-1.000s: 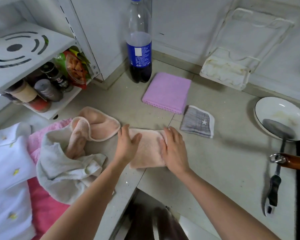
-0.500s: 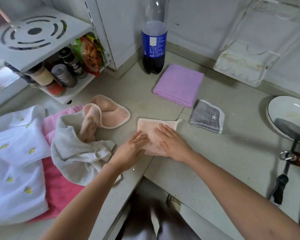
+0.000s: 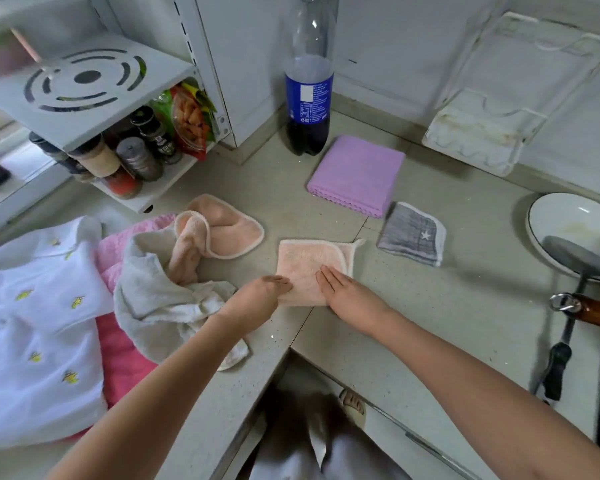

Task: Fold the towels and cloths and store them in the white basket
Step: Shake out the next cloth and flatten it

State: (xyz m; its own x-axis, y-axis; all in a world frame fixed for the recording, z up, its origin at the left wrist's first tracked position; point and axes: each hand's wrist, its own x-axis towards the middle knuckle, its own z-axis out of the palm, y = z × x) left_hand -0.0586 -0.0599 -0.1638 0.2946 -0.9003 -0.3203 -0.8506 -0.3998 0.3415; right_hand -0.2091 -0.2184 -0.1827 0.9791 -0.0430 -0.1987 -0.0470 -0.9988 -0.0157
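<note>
Peach cloth (image 3: 313, 268) lies folded — left hand (image 3: 257, 296) and right hand (image 3: 352, 292) press it flat-fingered.

Both bare forearms are extended forward and converge toward the middle. The left hand (image 3: 260, 292) is laid palm down, its fingers straight and held together, pointing right toward the other grip. The right hand (image 3: 349, 289) is pressed flat just beside it, fingers straight and closed together, angled up and leftward.
</note>
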